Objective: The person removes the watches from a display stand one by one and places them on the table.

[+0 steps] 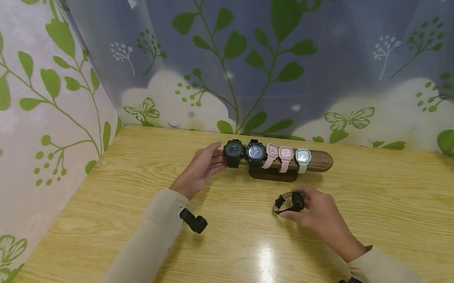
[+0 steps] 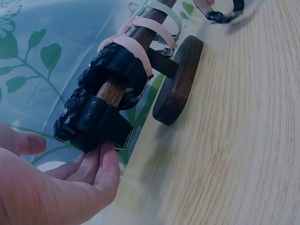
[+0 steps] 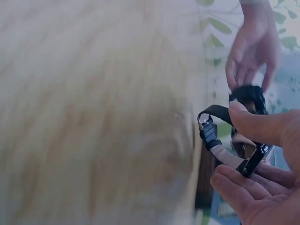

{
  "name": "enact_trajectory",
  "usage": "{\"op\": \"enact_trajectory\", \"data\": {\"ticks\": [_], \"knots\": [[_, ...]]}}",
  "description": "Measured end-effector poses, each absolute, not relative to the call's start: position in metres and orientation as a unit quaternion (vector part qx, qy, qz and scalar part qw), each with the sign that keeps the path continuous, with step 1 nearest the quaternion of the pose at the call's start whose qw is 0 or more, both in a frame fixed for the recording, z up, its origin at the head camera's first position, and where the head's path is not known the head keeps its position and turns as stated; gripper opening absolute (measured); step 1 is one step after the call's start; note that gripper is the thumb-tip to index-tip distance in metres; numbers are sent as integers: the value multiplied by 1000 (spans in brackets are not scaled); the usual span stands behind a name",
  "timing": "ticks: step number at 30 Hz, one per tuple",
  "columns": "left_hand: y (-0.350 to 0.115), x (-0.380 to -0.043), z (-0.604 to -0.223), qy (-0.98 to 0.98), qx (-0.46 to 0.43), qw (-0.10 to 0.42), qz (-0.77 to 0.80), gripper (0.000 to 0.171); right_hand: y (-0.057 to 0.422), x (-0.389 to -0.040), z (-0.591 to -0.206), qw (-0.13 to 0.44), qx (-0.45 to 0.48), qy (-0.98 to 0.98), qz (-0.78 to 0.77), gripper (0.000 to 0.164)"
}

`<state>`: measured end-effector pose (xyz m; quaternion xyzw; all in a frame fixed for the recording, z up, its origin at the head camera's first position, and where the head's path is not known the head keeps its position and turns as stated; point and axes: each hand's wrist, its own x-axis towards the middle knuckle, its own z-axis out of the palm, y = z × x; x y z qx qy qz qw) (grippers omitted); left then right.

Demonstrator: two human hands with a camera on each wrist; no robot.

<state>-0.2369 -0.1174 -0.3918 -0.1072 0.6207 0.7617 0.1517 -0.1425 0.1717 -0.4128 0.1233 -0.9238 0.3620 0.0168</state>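
My right hand [image 1: 322,214] pinches a black wristwatch [image 1: 297,202] by its case between thumb and fingers. Its buckled strap forms a loop [image 3: 220,152], held above the table in front of the wooden watch stand [image 1: 321,161]. At the stand's left end my left hand [image 1: 201,169] touches the outermost black digital watch [image 1: 233,149]; in the left wrist view its fingertips [image 2: 108,157] rest against that watch's underside, the thumb apart. Beside it on the bar sit another black digital watch [image 1: 256,151], two pink watches [image 1: 286,154] and a pale green one [image 1: 303,156].
The stand's dark base [image 1: 272,174] rests on the light wood table [image 1: 212,262], near its back edge. A leaf-patterned curtain [image 1: 338,65] hangs directly behind, with similar patterned cloth [image 1: 12,124] along the left side. The bar's right end sticks out past the pale green watch.
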Motion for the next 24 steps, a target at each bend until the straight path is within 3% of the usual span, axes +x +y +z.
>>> {"op": "enact_trajectory", "data": {"ticks": [8,24], "knots": [[-117,-237,-392,618,-106,155,764,57,144,-143,-423,7,153,-903,402,51],[-117,-235,-391,625,-100,150,760,60,110,-150,-429,4,161,-889,428,56]]}}
